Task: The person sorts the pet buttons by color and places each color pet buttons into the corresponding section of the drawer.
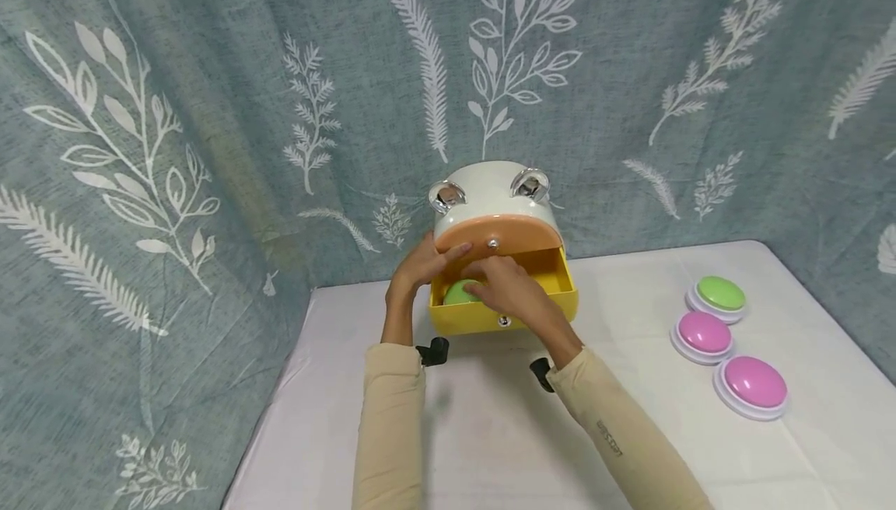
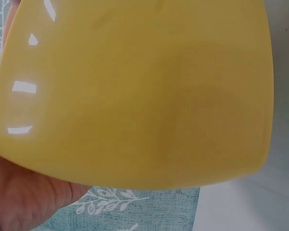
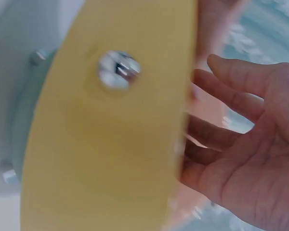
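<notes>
A small frog-faced drawer cabinet stands against the curtain, with a white top and silver rings for eyes. Its lower yellow drawer is pulled out, while the orange drawer above it is closed. Inside the yellow drawer, at its left, lies a green dome. My right hand reaches over the drawer front, thumb at the dome; its fingertips are partly hidden behind the yellow front in the right wrist view. My left hand rests on the cabinet's left side, thumb extended across the orange front.
On the white-covered table, to the right, sit a green domed disc and two pink ones, the middle and the nearest, all with white bases. A teal leaf-patterned curtain hangs behind and to both sides.
</notes>
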Demonstrator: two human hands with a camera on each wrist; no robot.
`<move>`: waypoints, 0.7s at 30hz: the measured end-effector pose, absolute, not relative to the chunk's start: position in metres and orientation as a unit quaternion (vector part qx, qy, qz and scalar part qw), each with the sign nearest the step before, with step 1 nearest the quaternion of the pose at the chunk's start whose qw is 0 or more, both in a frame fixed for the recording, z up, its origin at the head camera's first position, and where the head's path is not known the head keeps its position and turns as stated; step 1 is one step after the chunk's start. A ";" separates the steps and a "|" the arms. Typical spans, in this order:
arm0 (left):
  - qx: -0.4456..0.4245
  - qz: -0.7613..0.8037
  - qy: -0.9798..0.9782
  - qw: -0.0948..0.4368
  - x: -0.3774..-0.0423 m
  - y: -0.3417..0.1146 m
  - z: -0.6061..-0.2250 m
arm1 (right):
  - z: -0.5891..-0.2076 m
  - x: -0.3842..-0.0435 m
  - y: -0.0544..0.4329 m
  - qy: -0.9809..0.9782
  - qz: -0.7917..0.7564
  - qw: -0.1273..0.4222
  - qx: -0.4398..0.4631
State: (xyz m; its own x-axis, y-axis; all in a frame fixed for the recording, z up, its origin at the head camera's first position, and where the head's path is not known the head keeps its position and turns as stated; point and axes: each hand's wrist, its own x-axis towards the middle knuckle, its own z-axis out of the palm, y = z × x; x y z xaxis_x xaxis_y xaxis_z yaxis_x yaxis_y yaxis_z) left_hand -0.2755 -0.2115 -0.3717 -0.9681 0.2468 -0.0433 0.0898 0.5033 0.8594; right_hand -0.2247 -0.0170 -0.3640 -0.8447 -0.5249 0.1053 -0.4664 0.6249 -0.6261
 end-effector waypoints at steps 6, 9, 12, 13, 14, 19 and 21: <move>0.065 0.486 0.867 0.095 -0.272 -0.212 -0.369 | -0.353 -0.187 0.037 0.891 -0.389 -0.047 -0.229; 0.050 0.484 0.868 0.100 -0.272 -0.211 -0.368 | -0.358 -0.172 0.073 0.903 -0.386 -0.066 -0.176; 0.072 0.483 0.868 0.092 -0.273 -0.210 -0.369 | -0.365 -0.164 0.106 0.919 -0.368 -0.054 -0.132; 0.084 0.482 0.868 0.088 -0.274 -0.210 -0.370 | -0.367 -0.163 0.115 0.922 -0.362 -0.049 -0.124; 0.094 0.482 0.867 0.083 -0.275 -0.209 -0.371 | -0.370 -0.162 0.126 0.927 -0.354 -0.045 -0.118; 0.114 0.485 0.864 0.074 -0.276 -0.208 -0.375 | -0.391 -0.160 0.177 0.942 -0.319 -0.040 -0.095; 0.118 0.487 0.862 0.074 -0.276 -0.209 -0.376 | -0.400 -0.161 0.197 0.948 -0.305 -0.038 -0.088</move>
State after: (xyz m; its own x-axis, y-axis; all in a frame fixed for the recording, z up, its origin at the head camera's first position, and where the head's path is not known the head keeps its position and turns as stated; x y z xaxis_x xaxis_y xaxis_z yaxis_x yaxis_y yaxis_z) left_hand -0.2761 -0.2086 -0.3759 -0.9612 0.2754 -0.0131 0.1309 0.4978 0.8574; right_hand -0.1606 0.1966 -0.3997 -0.9817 -0.1438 0.1251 -0.1897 0.7989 -0.5707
